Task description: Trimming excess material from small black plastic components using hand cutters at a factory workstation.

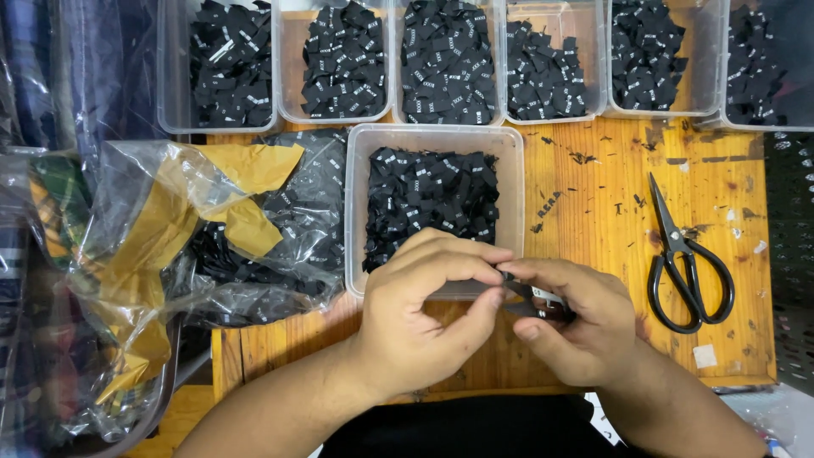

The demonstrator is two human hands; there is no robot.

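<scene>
Both my hands meet at the near edge of a wooden table (pixel 593 212). My left hand (pixel 424 314) pinches the end of a small black fabric label (pixel 530 301) between thumb and forefinger. My right hand (pixel 577 326) grips the same label from the other side, its fingers curled around it. Just beyond my hands stands a clear plastic tub (pixel 509 144) filled with several black labels with white print.
Black scissors (pixel 687 263) lie shut on the table to the right. A row of clear tubs (pixel 704 93) with black labels lines the far edge. A crumpled plastic bag (pixel 220 229) with labels and yellow-brown paper sits at left.
</scene>
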